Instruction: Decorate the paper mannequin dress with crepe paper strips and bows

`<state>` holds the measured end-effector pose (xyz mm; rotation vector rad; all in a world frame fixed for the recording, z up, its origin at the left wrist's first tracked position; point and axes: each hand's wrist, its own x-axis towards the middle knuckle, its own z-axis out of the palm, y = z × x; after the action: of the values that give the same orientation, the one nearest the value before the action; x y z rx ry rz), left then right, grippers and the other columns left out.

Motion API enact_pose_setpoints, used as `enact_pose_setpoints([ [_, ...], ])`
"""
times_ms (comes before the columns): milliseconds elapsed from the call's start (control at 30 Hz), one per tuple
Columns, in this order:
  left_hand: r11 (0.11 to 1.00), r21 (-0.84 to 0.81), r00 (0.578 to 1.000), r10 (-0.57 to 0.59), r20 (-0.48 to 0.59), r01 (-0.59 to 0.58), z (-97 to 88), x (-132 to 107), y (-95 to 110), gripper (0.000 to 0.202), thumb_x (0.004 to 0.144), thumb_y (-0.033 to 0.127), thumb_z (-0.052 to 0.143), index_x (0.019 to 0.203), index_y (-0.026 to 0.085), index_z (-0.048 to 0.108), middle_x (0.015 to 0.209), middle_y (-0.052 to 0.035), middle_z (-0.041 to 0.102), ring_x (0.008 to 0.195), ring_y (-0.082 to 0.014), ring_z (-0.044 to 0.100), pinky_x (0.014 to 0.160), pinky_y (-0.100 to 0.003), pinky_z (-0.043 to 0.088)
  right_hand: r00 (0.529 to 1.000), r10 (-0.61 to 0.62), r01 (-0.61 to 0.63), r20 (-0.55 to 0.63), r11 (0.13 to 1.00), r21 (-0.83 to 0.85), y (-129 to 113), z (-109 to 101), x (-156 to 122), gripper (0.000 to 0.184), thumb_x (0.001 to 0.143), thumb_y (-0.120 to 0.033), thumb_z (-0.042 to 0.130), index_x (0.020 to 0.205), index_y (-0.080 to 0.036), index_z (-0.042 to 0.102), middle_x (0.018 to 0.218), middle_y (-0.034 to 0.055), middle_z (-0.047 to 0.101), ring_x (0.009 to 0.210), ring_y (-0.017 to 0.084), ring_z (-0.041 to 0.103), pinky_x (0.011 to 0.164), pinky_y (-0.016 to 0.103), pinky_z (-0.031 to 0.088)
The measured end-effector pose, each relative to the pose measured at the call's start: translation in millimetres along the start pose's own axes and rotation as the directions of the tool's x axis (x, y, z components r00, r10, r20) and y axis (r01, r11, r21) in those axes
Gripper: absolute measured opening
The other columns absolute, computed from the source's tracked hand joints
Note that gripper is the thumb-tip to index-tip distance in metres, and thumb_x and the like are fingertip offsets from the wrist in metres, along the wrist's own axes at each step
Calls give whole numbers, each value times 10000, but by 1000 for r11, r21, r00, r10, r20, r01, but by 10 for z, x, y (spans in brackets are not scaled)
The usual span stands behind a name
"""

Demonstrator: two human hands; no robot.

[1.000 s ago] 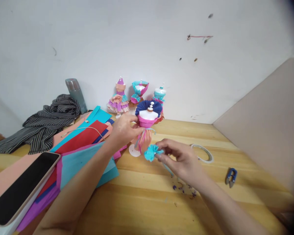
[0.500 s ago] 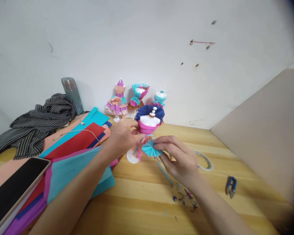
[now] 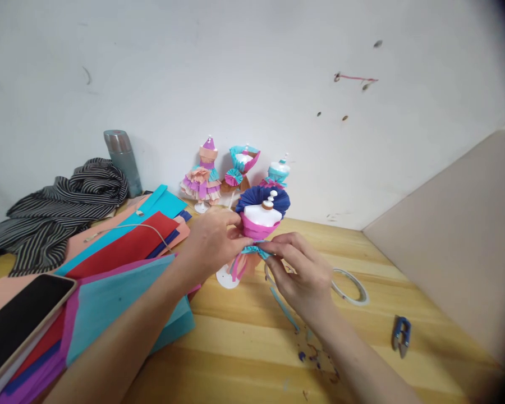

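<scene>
Wooden desk (image 3: 219, 359), toward its back edge: left hand (image 3: 214, 238) pinches a pink-topped mannequin (image 3: 261, 222); right hand (image 3: 305, 274) pinches turquoise pleats (image 3: 256, 250) between thumb and fingertips, at its waist.

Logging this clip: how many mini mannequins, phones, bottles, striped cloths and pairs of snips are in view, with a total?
Mini mannequins: 4
Phone: 1
Bottle: 1
Striped cloth: 1
Pair of snips: 1
Total: 8

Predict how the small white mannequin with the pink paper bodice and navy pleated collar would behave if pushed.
Unsupported, the mannequin would probably tip: it appears to lean beyond its flat, round white base. The navy collar may crease easily, its folds looking thin and papery.
</scene>
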<state>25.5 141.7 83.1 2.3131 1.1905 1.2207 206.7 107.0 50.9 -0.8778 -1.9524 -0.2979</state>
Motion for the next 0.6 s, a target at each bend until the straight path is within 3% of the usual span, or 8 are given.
enact_pose_setpoints([
  [367,999,-4,998,-41,38,41,-29,-11,15,83,716,157,665,635,168,657,743,-40,683,742,-178,608,676,-267,449,996,-10,5,-84,998,-60,-56,36,31,142,797,-63,626,818,-198,587,727,38,638,628,145,588,588,292,463],
  [600,997,19,996,-80,49,79,-27,19,5,48,693,128,655,658,158,668,710,-35,674,701,-176,587,649,-279,425,995,56,-59,-87,998,-34,-75,66,65,131,801,-88,598,746,-204,570,694,31,636,603,150,577,572,299,451],
])
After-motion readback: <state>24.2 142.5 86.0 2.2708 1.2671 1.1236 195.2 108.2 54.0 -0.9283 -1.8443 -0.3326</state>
